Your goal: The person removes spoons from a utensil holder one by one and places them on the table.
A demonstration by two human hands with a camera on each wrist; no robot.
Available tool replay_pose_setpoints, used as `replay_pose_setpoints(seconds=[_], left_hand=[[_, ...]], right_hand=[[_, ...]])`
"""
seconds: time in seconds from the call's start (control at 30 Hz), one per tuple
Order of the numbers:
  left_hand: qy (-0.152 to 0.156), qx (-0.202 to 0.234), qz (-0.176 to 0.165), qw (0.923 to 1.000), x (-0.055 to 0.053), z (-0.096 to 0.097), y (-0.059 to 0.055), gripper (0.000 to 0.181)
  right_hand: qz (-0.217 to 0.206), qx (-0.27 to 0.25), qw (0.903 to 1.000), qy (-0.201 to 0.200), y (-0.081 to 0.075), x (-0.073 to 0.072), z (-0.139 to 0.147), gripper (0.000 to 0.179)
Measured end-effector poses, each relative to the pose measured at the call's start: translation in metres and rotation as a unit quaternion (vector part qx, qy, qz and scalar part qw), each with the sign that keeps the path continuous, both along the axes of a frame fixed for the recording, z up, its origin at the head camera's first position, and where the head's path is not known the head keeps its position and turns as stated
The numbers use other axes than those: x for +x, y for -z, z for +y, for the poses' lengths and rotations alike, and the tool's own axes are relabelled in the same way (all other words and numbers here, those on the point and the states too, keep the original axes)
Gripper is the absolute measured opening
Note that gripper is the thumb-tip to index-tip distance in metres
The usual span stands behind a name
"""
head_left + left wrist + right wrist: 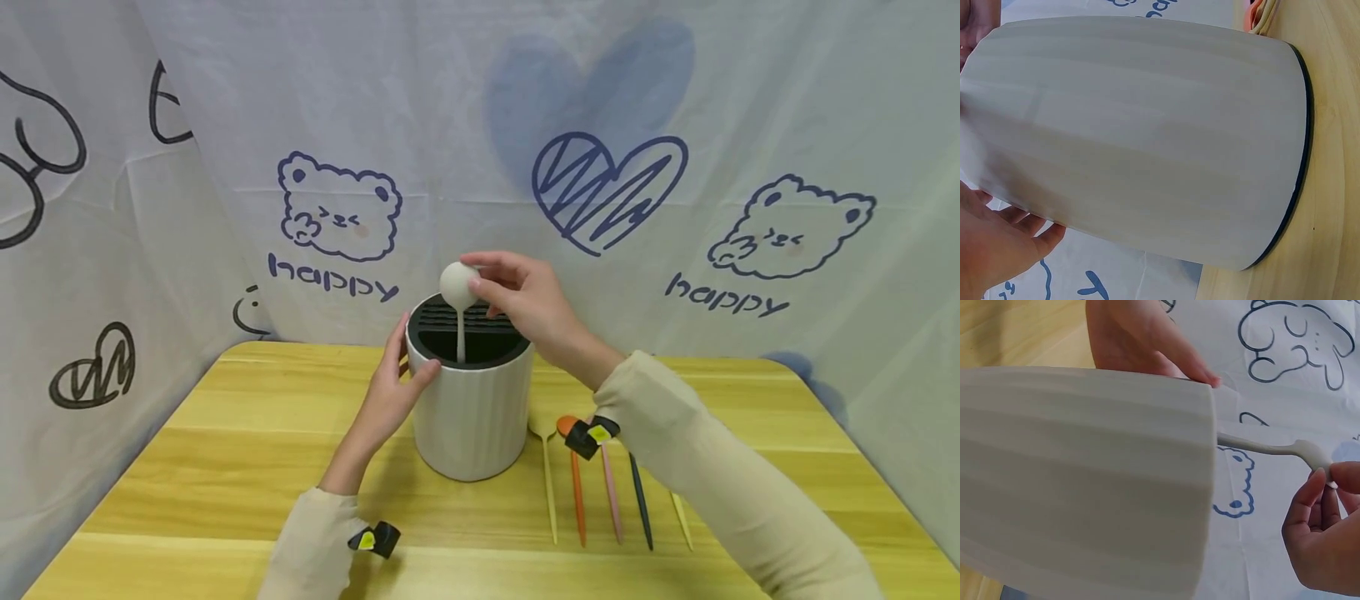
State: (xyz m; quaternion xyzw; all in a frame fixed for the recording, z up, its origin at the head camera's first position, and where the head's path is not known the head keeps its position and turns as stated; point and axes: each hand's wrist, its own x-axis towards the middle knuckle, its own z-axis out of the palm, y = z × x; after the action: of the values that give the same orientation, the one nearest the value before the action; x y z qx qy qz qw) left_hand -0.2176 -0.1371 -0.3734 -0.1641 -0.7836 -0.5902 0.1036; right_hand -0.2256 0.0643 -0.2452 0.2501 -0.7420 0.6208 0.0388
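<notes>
A white ribbed utensil holder (pixel 471 425) with a dark slotted top stands upright on the table. My left hand (pixel 390 392) holds its left side near the top, the thumb at the front rim and the fingers round the side. Above the opening, my right hand (pixel 536 304) pinches the round bowl of a white spoon (pixel 459 285). The spoon is upright, bowl uppermost, with its handle down inside the holder's dark opening. In the right wrist view, thumb and fingertips grip the bowl of the spoon (pixel 1310 453) beyond the rim; the handle's lower end is hidden.
Right of the holder, several utensils lie side by side on the wooden table (pixel 225 467): a yellow one (pixel 547 475), an orange spoon (pixel 577 492), a pink one (pixel 612 496), a dark one (pixel 641 500) and a pale yellow one (pixel 681 518). My right forearm partly covers them. A printed white cloth (pixel 450 108) hangs behind.
</notes>
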Motion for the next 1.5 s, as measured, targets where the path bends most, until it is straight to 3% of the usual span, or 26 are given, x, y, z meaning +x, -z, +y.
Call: replay_pose_setpoints(seconds=[0.37, 0.6, 0.87, 1.07, 1.33, 1.5], left_hand=[[0.002, 0.002, 0.001, 1.0, 0.003, -0.002, 0.0, 0.081], [0.004, 0.004, 0.01, 0.9999, 0.002, -0.002, 0.001, 0.083], [0.003, 0.003, 0.014, 0.9999, 0.002, -0.001, 0.0, 0.082], [0.002, 0.002, 0.01, 0.9999, 0.003, -0.002, 0.001, 0.083], [0.002, 0.001, 0.014, 0.9999, 0.002, -0.001, 0.001, 0.084], [0.004, 0.004, 0.016, 0.9999, 0.0, -0.001, 0.001, 0.084]], right_hand=[[-0.023, -0.037, 0.9991, 0.001, -0.008, 0.005, 0.009, 0.045], [0.007, -0.059, 0.9982, 0.008, -0.015, 0.005, 0.016, 0.048], [0.04, -0.123, 0.9916, 0.005, -0.028, 0.006, 0.026, 0.048], [0.047, -0.133, 0.9899, 0.016, -0.036, 0.007, 0.034, 0.049], [0.03, -0.172, 0.9845, 0.0, -0.048, 0.013, 0.048, 0.049], [0.006, -0.161, 0.9867, -0.023, -0.043, 0.018, 0.057, 0.047]])
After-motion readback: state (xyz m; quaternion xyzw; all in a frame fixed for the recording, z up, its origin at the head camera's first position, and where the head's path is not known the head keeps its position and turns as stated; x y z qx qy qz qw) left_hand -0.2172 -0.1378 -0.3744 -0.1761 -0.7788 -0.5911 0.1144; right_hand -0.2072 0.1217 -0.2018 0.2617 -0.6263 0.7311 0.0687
